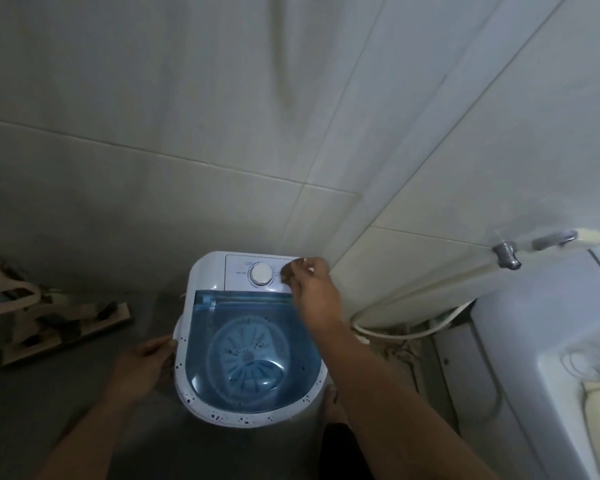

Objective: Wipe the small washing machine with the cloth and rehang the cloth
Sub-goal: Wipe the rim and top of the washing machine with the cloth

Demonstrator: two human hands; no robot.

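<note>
The small white washing machine (201, 403) stands on the floor below me, with a clear blue lid (201, 327) and a white dial (260, 274) on its back panel. Dark specks dot its front rim. My right hand (310, 282) reaches over the lid to the panel's right end and pinches a small brown cloth (286, 271) against it. My left hand (146, 362) rests against the machine's left side, fingers bent around the edge.
Tiled walls meet in a corner behind the machine. A flat mop head (66, 330) lies on the grey floor at the left. A tap (506, 252) with a hose (413, 332) and a larger white appliance (534, 341) stand at the right. My foot (333, 403) is beside the machine.
</note>
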